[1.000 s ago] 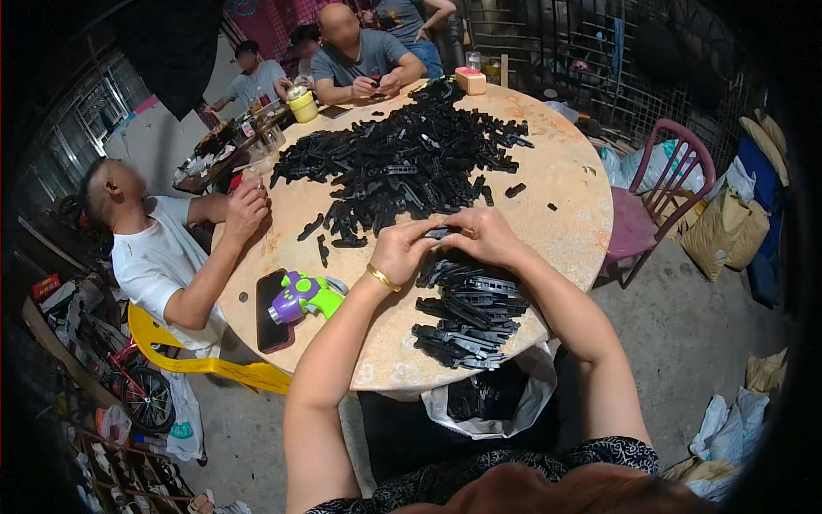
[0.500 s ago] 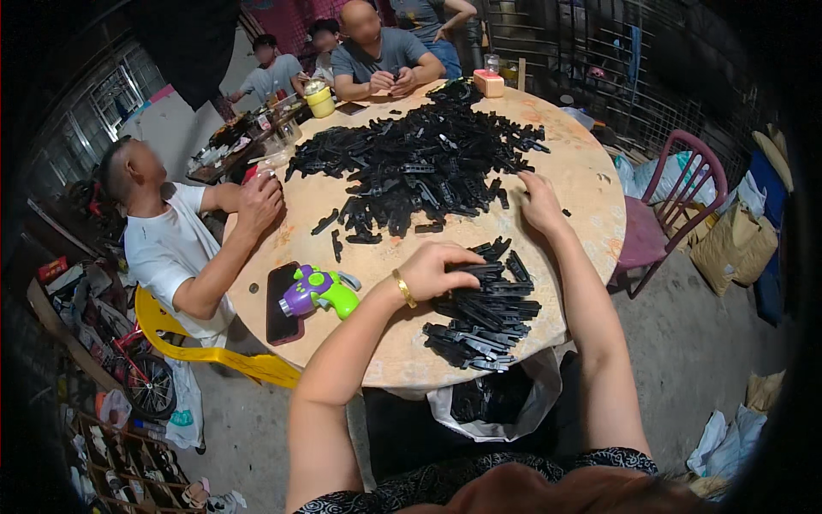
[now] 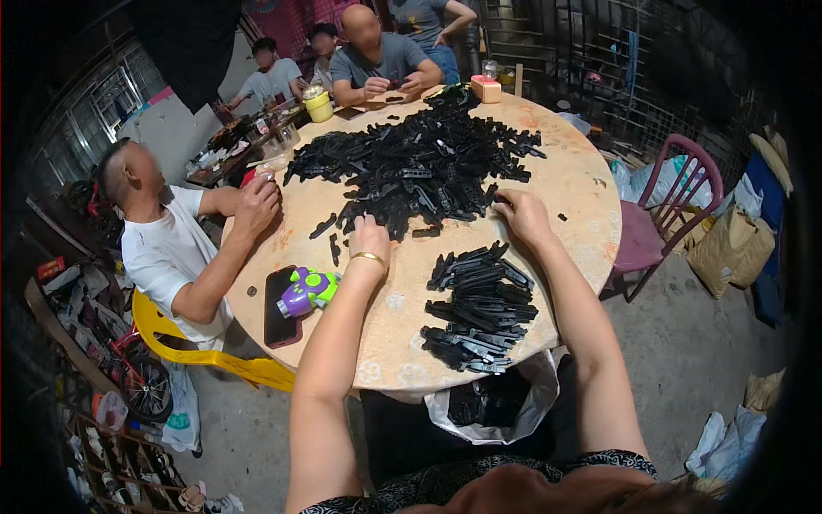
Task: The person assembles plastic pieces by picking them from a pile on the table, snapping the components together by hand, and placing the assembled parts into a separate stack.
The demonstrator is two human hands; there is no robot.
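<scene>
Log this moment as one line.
left hand: on big pile | right hand: at pile edge | small pile: near table edge

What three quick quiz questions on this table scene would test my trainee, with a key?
1. True or false: both hands reach into the big pile of black plastic parts.
2. Which wrist wears the gold bangle: A left, B right?
3. What lies beside the dark phone?
Key: 1 true: left hand and right hand touch the pile's near edge. 2 A. 3 The green and purple toy.
</scene>
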